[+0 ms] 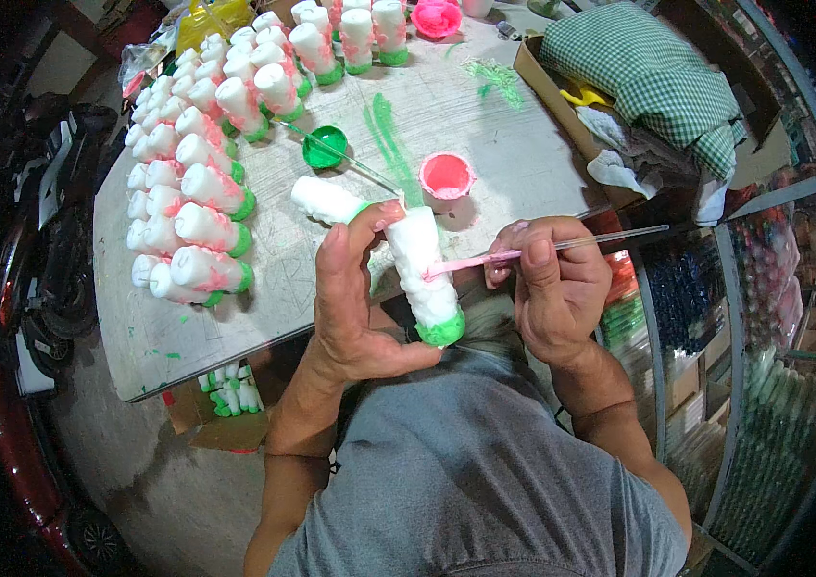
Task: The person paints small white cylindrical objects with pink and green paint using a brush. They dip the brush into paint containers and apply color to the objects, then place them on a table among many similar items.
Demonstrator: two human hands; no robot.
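Observation:
My left hand point(342, 306) grips a white pillar candle point(414, 252), its thumb at the green-painted base and its fingers by the top. The candle is tilted, with raised relief on its side and a wick at the upper end. In my right hand point(564, 290) is a slim paintbrush point(619, 234) with a clear handle. Its pink tip touches the candle's side, where a little pink shows. Just beyond the held candle stands a cup of pink paint point(447, 171). Another white candle point(323, 198) lies on its side behind my left fingers.
Rows of white candles point(201, 226) with pink relief and green bases cover the table's point(263, 308) left side. A green paint cup point(323, 147) has a brush across it. A box with checked cloth point(634, 72) stands at right. Below sits a carton of candles point(233, 392).

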